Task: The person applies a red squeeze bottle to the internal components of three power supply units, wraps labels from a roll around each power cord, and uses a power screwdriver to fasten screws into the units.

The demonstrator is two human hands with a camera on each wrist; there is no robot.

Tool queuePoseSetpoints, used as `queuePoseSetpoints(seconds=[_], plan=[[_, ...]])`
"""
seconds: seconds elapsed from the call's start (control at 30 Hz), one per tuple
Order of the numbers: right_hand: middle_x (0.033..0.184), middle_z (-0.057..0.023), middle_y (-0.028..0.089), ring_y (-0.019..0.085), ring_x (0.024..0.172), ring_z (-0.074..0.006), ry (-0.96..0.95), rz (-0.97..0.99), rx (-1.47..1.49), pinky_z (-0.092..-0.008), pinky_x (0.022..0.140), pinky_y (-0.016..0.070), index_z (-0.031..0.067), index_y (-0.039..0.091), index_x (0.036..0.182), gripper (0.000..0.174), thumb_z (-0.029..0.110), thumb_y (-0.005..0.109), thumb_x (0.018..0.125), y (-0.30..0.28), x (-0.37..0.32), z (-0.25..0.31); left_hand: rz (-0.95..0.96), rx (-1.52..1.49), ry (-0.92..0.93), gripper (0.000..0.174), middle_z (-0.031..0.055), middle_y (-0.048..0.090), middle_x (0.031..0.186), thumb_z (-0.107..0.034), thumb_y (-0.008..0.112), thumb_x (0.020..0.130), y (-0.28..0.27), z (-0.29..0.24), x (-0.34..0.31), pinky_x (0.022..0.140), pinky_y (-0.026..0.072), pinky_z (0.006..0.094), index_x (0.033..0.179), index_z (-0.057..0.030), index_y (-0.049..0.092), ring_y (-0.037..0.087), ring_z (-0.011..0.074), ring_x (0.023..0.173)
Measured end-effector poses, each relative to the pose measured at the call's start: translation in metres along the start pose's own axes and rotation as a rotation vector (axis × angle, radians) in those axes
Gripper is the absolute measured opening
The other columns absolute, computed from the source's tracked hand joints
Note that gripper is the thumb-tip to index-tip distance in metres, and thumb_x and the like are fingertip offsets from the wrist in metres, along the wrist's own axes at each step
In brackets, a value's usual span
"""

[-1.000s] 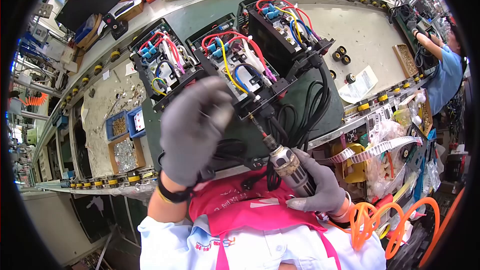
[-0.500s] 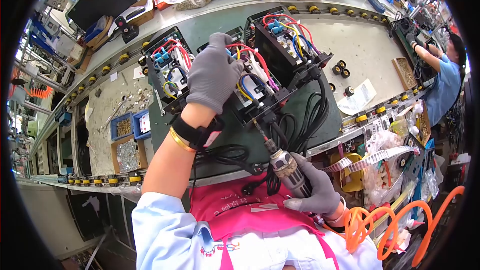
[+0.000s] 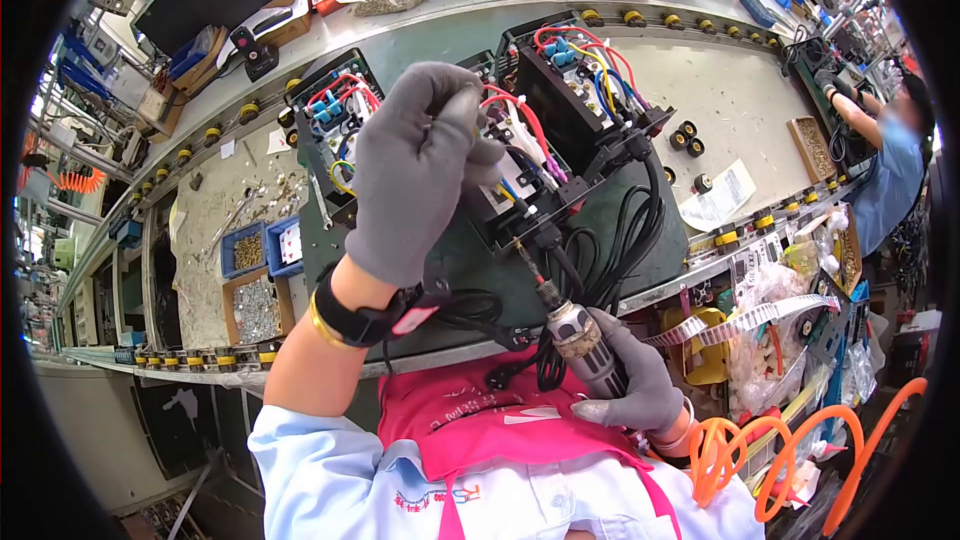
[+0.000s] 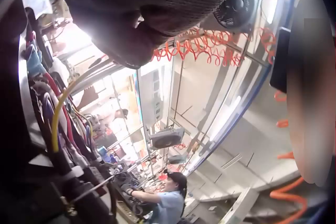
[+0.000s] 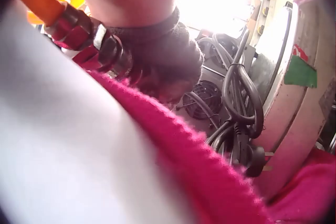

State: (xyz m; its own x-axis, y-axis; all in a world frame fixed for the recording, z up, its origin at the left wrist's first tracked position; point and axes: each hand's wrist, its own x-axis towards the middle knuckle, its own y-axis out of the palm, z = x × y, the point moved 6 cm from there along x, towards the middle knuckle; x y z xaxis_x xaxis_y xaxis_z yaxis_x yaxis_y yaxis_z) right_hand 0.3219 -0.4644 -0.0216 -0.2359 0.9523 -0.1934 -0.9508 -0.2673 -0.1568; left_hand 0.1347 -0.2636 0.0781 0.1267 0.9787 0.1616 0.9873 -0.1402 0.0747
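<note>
Three wired units (image 3: 560, 90): side by side on the green surface (image 3: 400, 45).
Left hand (image 3: 415, 175): lifted since half a second ago, seemingly off the middle unit (image 3: 498, 210); fingers curled, any pinched part impossible to tell.
Right hand (image 3: 642, 380): grips the driver (image 3: 585, 345) as before.
Driver bit: at the middle unit's near edge; contact unclear.

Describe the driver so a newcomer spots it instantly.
In the head view, find the pink apron at the bottom, then the grey-gloved right hand at its right edge. The driver is the stubby cylinder in that hand, pointing up and left. Unlike the looped black cables beside it, it is straight and stout, with a silvery collar, dark grooves and a thin tip.
</note>
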Motion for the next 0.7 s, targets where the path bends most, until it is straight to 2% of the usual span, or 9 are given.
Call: queuePoseSetpoints(seconds=[0.13, 0.17, 0.23, 0.3, 0.33, 0.37, 0.43, 0.53, 0.7], plan=[[0.123, -0.0186, 0.062, 0.061, 0.114, -0.0225, -0.023, 0.004, -0.02, -0.032, 0.101, 0.0426, -0.0096, 0.031, 0.145, 0.104, 0.037, 0.085, 0.069, 0.0, 0.0, -0.003, 0.118, -0.053, 0.161, 0.014, 0.0079, 0.067, 0.091, -0.007, 0.059, 0.094, -0.004, 0.011, -0.023, 0.072, 0.0576, 0.0301, 0.105, 0.0005, 0.063, 0.068, 0.0155, 0.081], [0.122, -0.0187, 0.062, 0.061, 0.114, -0.0227, -0.005, 0.012, -0.035, -0.0321, 0.101, 0.0426, -0.0099, 0.031, 0.145, 0.104, 0.038, 0.085, 0.069, 0.0, 0.001, 0.002, 0.233, 0.345, 0.405, 0.013, 0.0099, 0.067, 0.092, -0.005, 0.063, 0.09, -0.008, 0.012, -0.029, 0.082, 0.0568, 0.0365, 0.103, -0.0008, 0.066, 0.069, 0.0228, 0.089], [0.121, -0.0191, 0.063, 0.061, 0.113, -0.0232, 0.028, 0.017, -0.027, -0.0322, 0.101, 0.0427, -0.0108, 0.031, 0.144, 0.104, 0.038, 0.085, 0.069, 0.001, 0.001, 0.003, 0.368, 0.502, 0.544, 0.013, 0.0124, 0.068, 0.093, -0.005, 0.064, 0.085, 0.005, 0.016, -0.048, 0.086, 0.0553, 0.0398, 0.097, -0.0028, 0.068, 0.068, 0.0287, 0.093], [0.119, -0.0196, 0.063, 0.062, 0.112, -0.0238, 0.052, 0.017, 0.014, -0.0322, 0.101, 0.0427, -0.0116, 0.031, 0.144, 0.104, 0.038, 0.085, 0.069, 0.002, 0.0, 0.0, 0.434, 0.519, 0.734, 0.014, 0.0102, 0.069, 0.096, -0.007, 0.066, 0.082, 0.006, 0.031, -0.051, 0.089, 0.0537, 0.0407, 0.096, -0.0059, 0.069, 0.068, 0.0282, 0.094], [0.118, -0.0198, 0.064, 0.063, 0.11, -0.0242, 0.065, 0.013, 0.003, -0.0321, 0.1, 0.0431, -0.0129, 0.032, 0.143, 0.104, 0.037, 0.086, 0.069, 0.002, 0.0, 0.003, 0.428, 0.659, 0.795, 0.016, 0.0048, 0.071, 0.098, -0.01, 0.067, 0.079, 0.004, 0.034, -0.053, 0.089, 0.0523, 0.0416, 0.095, -0.0094, 0.069, 0.068, 0.026, 0.096], [0.117, -0.02, 0.063, 0.063, 0.11, -0.0241, 0.064, 0.016, -0.005, -0.032, 0.1, 0.0431, -0.0134, 0.032, 0.142, 0.104, 0.036, 0.086, 0.068, 0.002, 0.001, 0.004, 0.375, 0.763, 0.812, 0.017, -0.0018, 0.071, 0.098, -0.014, 0.068, 0.078, -0.001, 0.032, -0.051, 0.084, 0.0504, 0.0383, 0.094, -0.0135, 0.07, 0.067, 0.0206, 0.094], [0.117, -0.0204, 0.063, 0.063, 0.109, -0.0239, 0.069, 0.02, -0.017, -0.0317, 0.099, 0.0433, -0.0144, 0.033, 0.141, 0.105, 0.036, 0.087, 0.068, 0.003, 0.001, 0.003, 0.318, 0.82, 0.721, 0.024, -0.0039, 0.071, 0.092, -0.011, 0.075, 0.072, -0.007, 0.035, -0.052, 0.079, 0.0443, 0.035, 0.095, -0.0175, 0.073, 0.062, 0.0179, 0.084], [0.115, -0.0211, 0.063, 0.064, 0.106, -0.0231, 0.074, 0.011, 0.005, -0.0312, 0.097, 0.0442, -0.016, 0.034, 0.14, 0.105, 0.037, 0.087, 0.067, 0.005, 0.001, 0.0, 0.398, 0.848, 0.745, 0.026, -0.0067, 0.071, 0.094, -0.016, 0.074, 0.072, -0.003, 0.039, -0.045, 0.077, 0.0394, 0.0328, 0.097, -0.0219, 0.073, 0.057, 0.0149, 0.081], [0.116, -0.021, 0.063, 0.064, 0.106, -0.0229, 0.123, 0.05, 0.022, -0.0297, 0.096, 0.0447, -0.0163, 0.033, 0.14, 0.104, 0.036, 0.087, 0.067, 0.006, 0.002, 0.0, 0.587, 0.886, 0.744, 0.025, -0.0073, 0.071, 0.096, -0.02, 0.068, 0.072, 0.004, 0.039, -0.035, 0.073, 0.0396, 0.0339, 0.097, -0.022, 0.072, 0.055, 0.0147, 0.079]])
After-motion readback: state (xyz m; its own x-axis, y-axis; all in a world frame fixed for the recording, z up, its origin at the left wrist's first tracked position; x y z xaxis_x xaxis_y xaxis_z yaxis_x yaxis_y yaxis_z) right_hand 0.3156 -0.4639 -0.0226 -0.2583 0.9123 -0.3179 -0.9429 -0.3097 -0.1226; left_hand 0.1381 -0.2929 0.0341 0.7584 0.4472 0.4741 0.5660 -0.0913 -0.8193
